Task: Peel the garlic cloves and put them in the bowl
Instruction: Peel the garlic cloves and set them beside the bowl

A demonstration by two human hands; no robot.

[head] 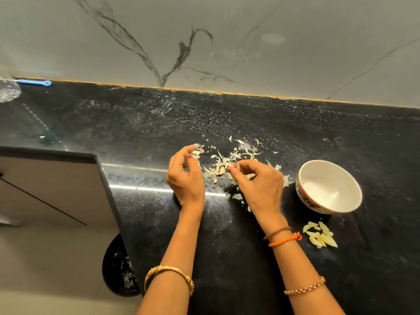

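At the near right of the black counter (250,258) lies a small heap of peeled garlic cloves (321,235), just short of the white bowl (329,186). Toward the middle, the right hand (259,185) pinches a scrap of garlic skin between curled fingers. The left hand (185,176) hovers beside it, fingers loosely curled, holding nothing visible. Beyond both, loose skins (227,160) are scattered. A blue tool (36,82) lies at the far left edge.

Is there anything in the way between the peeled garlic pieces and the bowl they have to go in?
No, nothing visible blocks them. The peeled cloves lie on the black counter just in front of the white bowl, with only bare counter between. The pile of skins sits off to the left, under the hands.
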